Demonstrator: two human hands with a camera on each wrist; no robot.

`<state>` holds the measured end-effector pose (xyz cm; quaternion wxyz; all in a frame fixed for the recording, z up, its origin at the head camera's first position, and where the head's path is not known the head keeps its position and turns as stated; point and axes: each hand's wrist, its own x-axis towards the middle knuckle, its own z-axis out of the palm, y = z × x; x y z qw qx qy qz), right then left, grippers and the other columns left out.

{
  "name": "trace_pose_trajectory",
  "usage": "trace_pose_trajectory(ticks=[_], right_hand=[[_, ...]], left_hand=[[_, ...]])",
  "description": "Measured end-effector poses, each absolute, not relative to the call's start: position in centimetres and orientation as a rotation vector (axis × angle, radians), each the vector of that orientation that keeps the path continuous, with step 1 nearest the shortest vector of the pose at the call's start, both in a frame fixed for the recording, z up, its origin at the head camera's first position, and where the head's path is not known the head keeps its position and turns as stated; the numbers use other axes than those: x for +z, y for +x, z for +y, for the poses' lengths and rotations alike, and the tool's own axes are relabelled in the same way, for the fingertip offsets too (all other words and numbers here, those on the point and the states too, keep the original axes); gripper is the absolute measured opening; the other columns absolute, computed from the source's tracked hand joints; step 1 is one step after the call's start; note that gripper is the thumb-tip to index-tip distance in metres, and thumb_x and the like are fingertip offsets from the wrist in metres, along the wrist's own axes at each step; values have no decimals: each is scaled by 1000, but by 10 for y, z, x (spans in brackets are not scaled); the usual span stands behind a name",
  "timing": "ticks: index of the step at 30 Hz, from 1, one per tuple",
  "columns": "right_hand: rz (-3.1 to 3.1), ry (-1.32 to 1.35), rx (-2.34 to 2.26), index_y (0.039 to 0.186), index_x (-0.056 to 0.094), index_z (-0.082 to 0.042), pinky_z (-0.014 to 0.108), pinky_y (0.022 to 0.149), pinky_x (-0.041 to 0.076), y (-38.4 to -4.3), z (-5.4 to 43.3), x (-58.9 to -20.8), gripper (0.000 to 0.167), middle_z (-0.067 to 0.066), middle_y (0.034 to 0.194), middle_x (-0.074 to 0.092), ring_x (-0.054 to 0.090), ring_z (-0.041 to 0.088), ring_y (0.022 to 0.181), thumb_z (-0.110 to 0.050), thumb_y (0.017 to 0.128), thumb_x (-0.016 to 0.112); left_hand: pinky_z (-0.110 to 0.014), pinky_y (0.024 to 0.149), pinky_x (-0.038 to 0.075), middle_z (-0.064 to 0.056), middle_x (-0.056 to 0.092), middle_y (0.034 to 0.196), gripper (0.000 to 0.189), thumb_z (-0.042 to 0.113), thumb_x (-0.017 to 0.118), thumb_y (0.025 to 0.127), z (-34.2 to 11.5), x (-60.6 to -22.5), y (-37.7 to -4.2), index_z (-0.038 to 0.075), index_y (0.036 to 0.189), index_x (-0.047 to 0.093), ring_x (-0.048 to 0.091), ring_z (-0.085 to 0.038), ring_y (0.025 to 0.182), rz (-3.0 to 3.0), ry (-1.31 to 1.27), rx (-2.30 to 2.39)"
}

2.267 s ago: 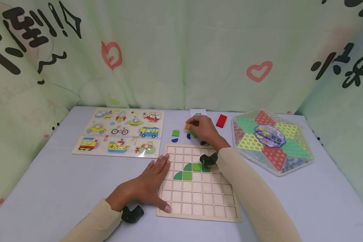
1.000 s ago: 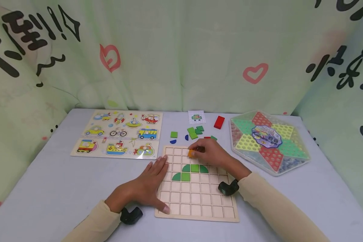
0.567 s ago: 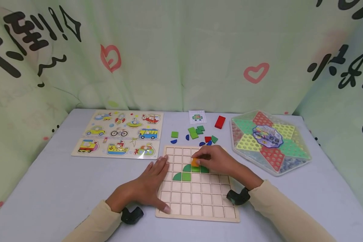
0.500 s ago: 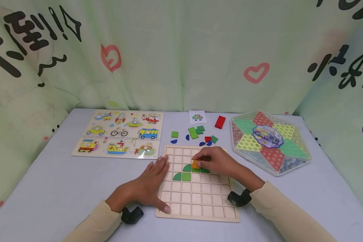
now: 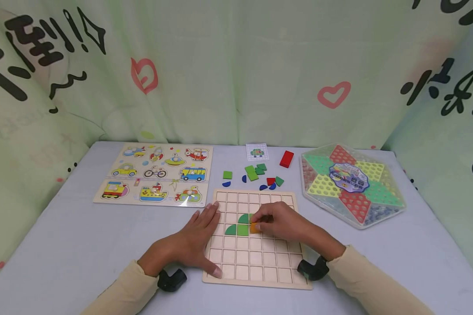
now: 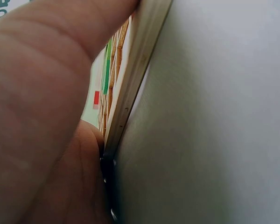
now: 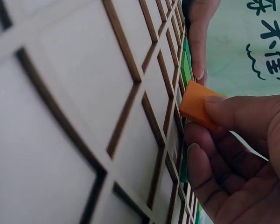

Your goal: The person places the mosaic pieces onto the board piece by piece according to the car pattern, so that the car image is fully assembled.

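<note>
A wooden grid board [image 5: 256,283] lies on the table. My left hand [image 5: 193,238] rests with spread fingers along its left edge, thumb [image 6: 60,42] on the near corner. Between thumb and fingers, my right hand [image 5: 285,223] pinches an orange square tile [image 7: 198,105], tilted right at a cell. That cell is just right of a light green square tile [image 5: 242,230]. Left of that sits a dark green quarter-round tile [image 5: 231,230], with another dark green quarter-round [image 5: 244,218] in the row above. My right fingers cover the tiles further right in that upper row.
Behind the board lie loose green, blue and red tiles, among them a green square [image 5: 227,175], near a small picture card [image 5: 257,152] and a red block [image 5: 286,159]. A vehicle puzzle board [image 5: 153,173] is at back left; a hexagonal Chinese checkers box [image 5: 352,186] stands at right.
My right hand has brought the orange tile from the loose pieces at the back to the board, then nearer me by one row. The left hand stays in place.
</note>
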<state>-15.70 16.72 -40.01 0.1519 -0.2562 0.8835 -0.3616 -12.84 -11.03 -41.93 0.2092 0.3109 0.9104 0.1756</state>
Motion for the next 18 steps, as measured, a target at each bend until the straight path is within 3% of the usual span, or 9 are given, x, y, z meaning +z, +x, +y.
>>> trace_pose_trajectory(ticks=[18], right_hand=[[2552, -712, -1016, 94, 75, -10, 24, 63, 49, -152, 163, -397, 10, -7, 83, 62, 55, 12, 73, -4, 85, 75]], left_hand=[[-43, 116, -4, -6, -13, 162, 137, 75, 74, 61, -111, -420, -129, 5, 156, 6, -14, -20, 146, 2530, 868, 487]])
